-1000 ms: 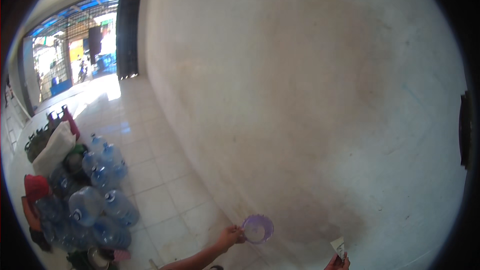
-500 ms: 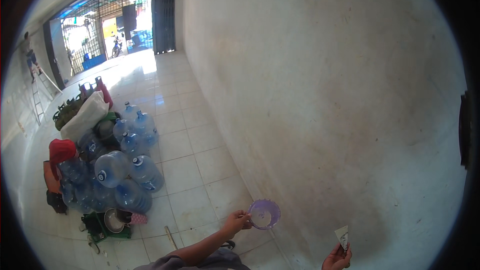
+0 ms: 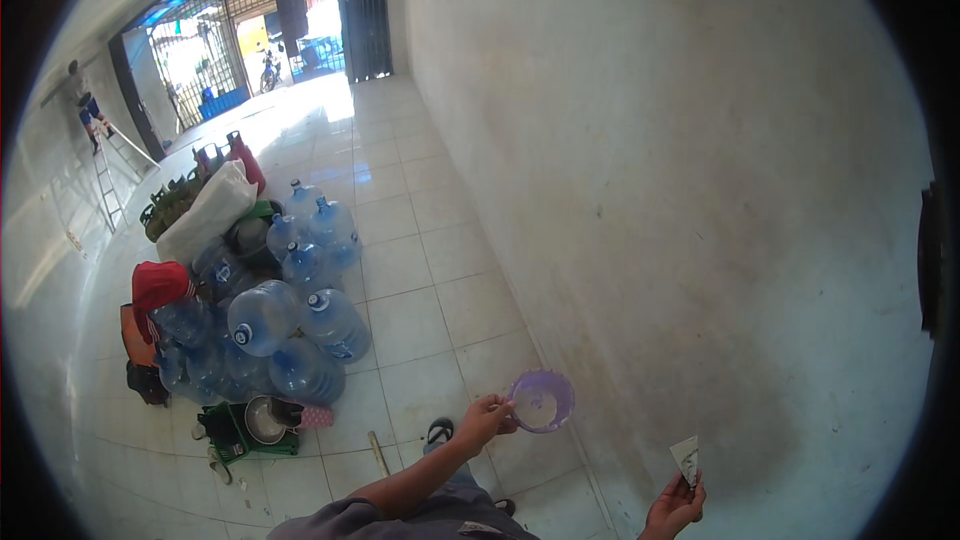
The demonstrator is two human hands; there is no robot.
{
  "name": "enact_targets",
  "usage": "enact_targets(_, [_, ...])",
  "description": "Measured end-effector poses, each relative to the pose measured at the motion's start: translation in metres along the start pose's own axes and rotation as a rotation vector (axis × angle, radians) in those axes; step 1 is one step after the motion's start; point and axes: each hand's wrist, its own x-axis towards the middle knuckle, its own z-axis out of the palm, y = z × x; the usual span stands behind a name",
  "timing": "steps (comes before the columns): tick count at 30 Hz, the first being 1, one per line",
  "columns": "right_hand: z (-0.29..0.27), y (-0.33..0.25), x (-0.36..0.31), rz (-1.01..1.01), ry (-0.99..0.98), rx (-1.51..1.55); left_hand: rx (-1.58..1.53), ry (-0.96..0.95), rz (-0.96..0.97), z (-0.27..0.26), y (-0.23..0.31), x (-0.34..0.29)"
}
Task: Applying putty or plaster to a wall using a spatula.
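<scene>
My left hand (image 3: pixel 489 417) grips the rim of a purple plastic bowl (image 3: pixel 567 402) with scalloped edges, held out in front of the wall. Some pale stuff lies in the bottom of the bowl. Off to the right, my right hand (image 3: pixel 675 511) is closed around the narrow end of a putty knife (image 3: pixel 686 457), a flat whitish triangular blade with dark smears. Its blade points up, close to the stained pale wall (image 3: pixel 640 270). The fingers hide its lower end.
Large blue water jugs (image 3: pixel 300 370) crowd the tiled floor on the left, with a white sack (image 3: pixel 208 212), gas cylinders (image 3: pixel 245 162) and a red cloth (image 3: pixel 160 285). A green crate (image 3: pixel 233 437) holds a pan (image 3: pixel 265 422). Another person (image 3: pixel 88 105) stands on a ladder (image 3: pixel 108 185) by the far-left wall.
The view has swung left, so the jugs and doorway sit further right. The bowl in my left hand appears slightly higher and further right; both hands keep their holds.
</scene>
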Motion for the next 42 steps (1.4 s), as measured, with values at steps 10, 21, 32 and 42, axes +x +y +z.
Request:
enact_targets(10, [0.124, 0.106, -0.016, 0.020, -0.044, -0.067, -0.023, 0.023, 0.060, -0.098, 0.097, 0.060])
enact_targets(21, [0.296, 0.251, -0.061, 0.357, -0.338, -0.143, -0.074, 0.184, 0.148, -0.198, 0.165, 0.088])
enact_targets(32, [0.358, 0.297, -0.078, 0.559, -0.485, -0.170, -0.166, 0.358, 0.122, -0.212, 0.169, 0.074])
enact_targets(42, [0.458, 0.344, -0.064, 0.713, -0.783, -0.279, -0.133, 0.436, 0.178, -0.217, 0.191, 0.108])
